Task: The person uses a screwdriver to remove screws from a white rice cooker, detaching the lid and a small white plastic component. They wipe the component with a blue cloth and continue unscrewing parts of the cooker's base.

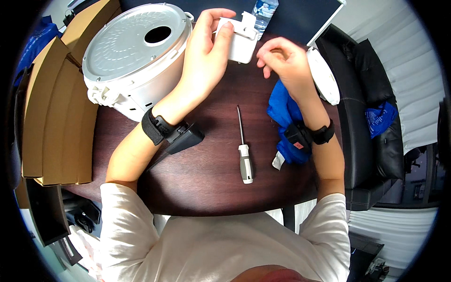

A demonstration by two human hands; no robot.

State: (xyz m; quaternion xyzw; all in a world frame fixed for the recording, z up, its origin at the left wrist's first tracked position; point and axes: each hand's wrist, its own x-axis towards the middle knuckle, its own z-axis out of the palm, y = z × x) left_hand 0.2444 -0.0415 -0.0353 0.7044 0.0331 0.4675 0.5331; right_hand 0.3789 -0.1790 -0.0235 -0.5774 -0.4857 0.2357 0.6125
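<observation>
My left hand (209,47) grips a white plastic part (242,49) with a small raised tab, above the far middle of the table. Just to its right, apart from the part, is my right hand (284,61). Its fingers are curled in with thumb and fingertips close together; whether something small sits between them is hidden. Left of my left hand stands a round white appliance body (136,89), its grey metal plate (112,47) facing up with a round hole in it. On the table between my forearms lies a screwdriver (245,164), shaft pointing away from me.
A blue cloth (282,108) lies under my right forearm. Beyond it rests a white curved plastic piece (323,75). A clear bottle (264,16) stands at the back. Cardboard (56,117) lines the table's left side; a black sofa (350,117) is on the right.
</observation>
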